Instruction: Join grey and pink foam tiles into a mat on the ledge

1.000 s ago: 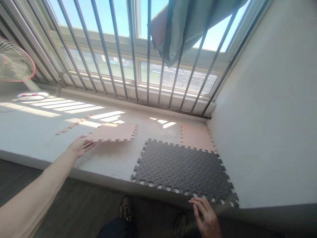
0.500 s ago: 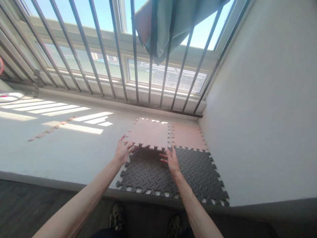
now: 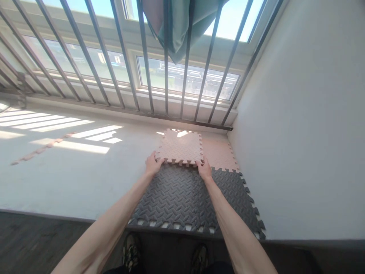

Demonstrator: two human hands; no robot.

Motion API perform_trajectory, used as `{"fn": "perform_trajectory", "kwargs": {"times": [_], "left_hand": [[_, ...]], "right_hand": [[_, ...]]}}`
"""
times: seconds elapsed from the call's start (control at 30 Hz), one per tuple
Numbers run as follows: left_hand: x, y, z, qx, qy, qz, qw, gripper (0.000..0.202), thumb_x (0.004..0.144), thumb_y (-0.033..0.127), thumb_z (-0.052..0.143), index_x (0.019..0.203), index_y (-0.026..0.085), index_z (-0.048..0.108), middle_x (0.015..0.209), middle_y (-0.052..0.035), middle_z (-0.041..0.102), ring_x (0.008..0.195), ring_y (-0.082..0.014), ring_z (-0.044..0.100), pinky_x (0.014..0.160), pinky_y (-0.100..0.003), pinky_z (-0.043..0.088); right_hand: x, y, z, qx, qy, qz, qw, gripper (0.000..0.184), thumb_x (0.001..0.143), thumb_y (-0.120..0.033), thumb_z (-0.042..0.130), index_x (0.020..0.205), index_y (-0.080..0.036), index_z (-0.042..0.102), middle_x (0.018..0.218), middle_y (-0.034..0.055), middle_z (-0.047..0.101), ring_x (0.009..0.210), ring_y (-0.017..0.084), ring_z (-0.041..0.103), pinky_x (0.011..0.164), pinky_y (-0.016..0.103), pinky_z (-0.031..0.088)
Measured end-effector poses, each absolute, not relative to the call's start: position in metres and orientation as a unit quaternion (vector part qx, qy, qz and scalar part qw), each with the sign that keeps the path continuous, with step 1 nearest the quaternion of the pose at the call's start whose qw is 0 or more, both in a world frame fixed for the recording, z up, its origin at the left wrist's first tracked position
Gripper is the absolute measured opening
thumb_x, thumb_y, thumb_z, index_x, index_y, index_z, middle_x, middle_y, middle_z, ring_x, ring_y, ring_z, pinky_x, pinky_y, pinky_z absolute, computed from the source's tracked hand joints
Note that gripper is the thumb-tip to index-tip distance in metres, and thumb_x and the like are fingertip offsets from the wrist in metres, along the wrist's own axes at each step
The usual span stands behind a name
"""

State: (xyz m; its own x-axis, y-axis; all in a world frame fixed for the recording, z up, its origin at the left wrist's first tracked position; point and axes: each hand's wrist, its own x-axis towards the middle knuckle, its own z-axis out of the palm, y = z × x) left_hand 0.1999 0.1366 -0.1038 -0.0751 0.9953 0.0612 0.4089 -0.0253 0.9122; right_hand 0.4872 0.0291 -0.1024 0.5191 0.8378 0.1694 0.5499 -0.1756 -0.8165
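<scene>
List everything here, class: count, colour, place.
Long ledge: one, white, middle
Square foam tile: one, pale pink, centre, held
Second foam tile: one, peach, beside first
Joined foam tiles: two, dark grey, nearer
Narrow strip: one line, pink, ledge's left
Framed window: one, pale, top
Metal bars: many, grey, before window
Hanging cloth: one, grey-green, top
Wall: one, white, right
Floor: one, dark, bottom
Object cut off: one, whitish, far left
Patterned shoes: two, dark, bottom
Left hand: one, bare, tile's left corner
Right hand: one, bare, tile's right corner
</scene>
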Motion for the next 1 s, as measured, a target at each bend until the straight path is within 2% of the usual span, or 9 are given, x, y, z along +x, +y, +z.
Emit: {"fn": "perform_trajectory", "kwargs": {"times": [0.07, 0.17, 0.37, 0.5, 0.63, 0.73, 0.83, 1.0], "left_hand": [[0.193, 0.136, -0.112, 0.641, 0.644, 0.338, 0.248, 0.079, 0.083, 0.037, 0.078, 0.156, 0.017, 0.057, 0.147, -0.0259, 0.063, 0.145, -0.0447, 0.052, 0.119, -0.058, 0.042], [0.185, 0.129, -0.123, 0.698, 0.634, 0.277, 0.184, 0.069, 0.094, 0.041, 0.065, 0.16, 0.022, 0.055, 0.157, -0.0222, 0.058, 0.146, -0.0433, 0.049, 0.121, -0.059, 0.038], [0.181, 0.125, -0.126, 0.741, 0.596, 0.262, 0.166, 0.056, 0.101, 0.042, 0.06, 0.155, 0.028, 0.061, 0.155, -0.0151, 0.062, 0.145, -0.0371, 0.051, 0.123, -0.054, 0.035], [0.177, 0.124, -0.128, 0.744, 0.592, 0.273, 0.148, 0.049, 0.102, 0.039, 0.058, 0.147, 0.025, 0.068, 0.153, -0.0171, 0.062, 0.142, -0.0366, 0.053, 0.12, -0.051, 0.04], [0.175, 0.118, -0.132, 0.769, 0.567, 0.274, 0.109, 0.052, 0.103, 0.038, 0.055, 0.152, 0.025, 0.064, 0.157, -0.0181, 0.058, 0.144, -0.037, 0.051, 0.121, -0.052, 0.039], [0.175, 0.114, -0.133, 0.781, 0.563, 0.257, 0.085, 0.057, 0.104, 0.04, 0.053, 0.156, 0.02, 0.06, 0.159, -0.0227, 0.054, 0.146, -0.04, 0.048, 0.121, -0.054, 0.039], [0.174, 0.111, -0.132, 0.785, 0.568, 0.243, 0.043, 0.059, 0.105, 0.043, 0.05, 0.156, 0.016, 0.059, 0.156, -0.0242, 0.056, 0.144, -0.0402, 0.05, 0.119, -0.054, 0.043], [0.17, 0.107, -0.131, 0.805, 0.553, 0.217, 0.009, 0.061, 0.105, 0.044, 0.049, 0.155, 0.01, 0.057, 0.16, -0.0242, 0.054, 0.146, -0.0389, 0.051, 0.12, -0.054, 0.044]], "right_hand": [[0.497, 0.019, -0.11, -0.761, -0.481, 0.131, 0.416, 0.056, 0.099, -0.031, 0.05, 0.152, -0.012, 0.057, 0.142, 0.0194, 0.069, 0.133, 0.03, 0.063, 0.121, 0.049, 0.046], [0.506, 0.004, -0.118, -0.753, -0.514, 0.118, 0.393, 0.052, 0.097, -0.018, 0.044, 0.145, -0.012, 0.064, 0.149, 0.0172, 0.066, 0.144, 0.027, 0.055, 0.129, 0.046, 0.036], [0.499, -0.001, -0.122, -0.735, -0.566, 0.116, 0.356, 0.054, 0.095, -0.012, 0.043, 0.144, -0.017, 0.066, 0.15, 0.01, 0.067, 0.142, 0.023, 0.056, 0.127, 0.041, 0.037], [0.492, -0.003, -0.122, -0.73, -0.597, 0.099, 0.318, 0.055, 0.096, -0.013, 0.043, 0.146, -0.018, 0.066, 0.159, 0.0095, 0.061, 0.148, 0.024, 0.051, 0.129, 0.043, 0.036], [0.49, -0.012, -0.12, -0.713, -0.654, 0.056, 0.246, 0.059, 0.098, -0.013, 0.043, 0.154, -0.017, 0.059, 0.167, 0.0109, 0.052, 0.153, 0.026, 0.046, 0.129, 0.045, 0.035], [0.487, -0.02, -0.117, -0.698, -0.687, 0.025, 0.199, 0.059, 0.1, -0.014, 0.044, 0.158, -0.017, 0.055, 0.17, 0.012, 0.049, 0.154, 0.028, 0.044, 0.128, 0.047, 0.035], [0.481, -0.024, -0.113, -0.686, -0.709, 0.002, 0.166, 0.057, 0.103, -0.017, 0.043, 0.16, -0.018, 0.053, 0.171, 0.0108, 0.048, 0.156, 0.027, 0.043, 0.129, 0.049, 0.033], [0.465, -0.017, -0.105, -0.718, -0.676, -0.019, 0.164, 0.053, 0.106, -0.023, 0.04, 0.156, -0.015, 0.057, 0.169, 0.0115, 0.051, 0.153, 0.026, 0.048, 0.128, 0.046, 0.036]]}}
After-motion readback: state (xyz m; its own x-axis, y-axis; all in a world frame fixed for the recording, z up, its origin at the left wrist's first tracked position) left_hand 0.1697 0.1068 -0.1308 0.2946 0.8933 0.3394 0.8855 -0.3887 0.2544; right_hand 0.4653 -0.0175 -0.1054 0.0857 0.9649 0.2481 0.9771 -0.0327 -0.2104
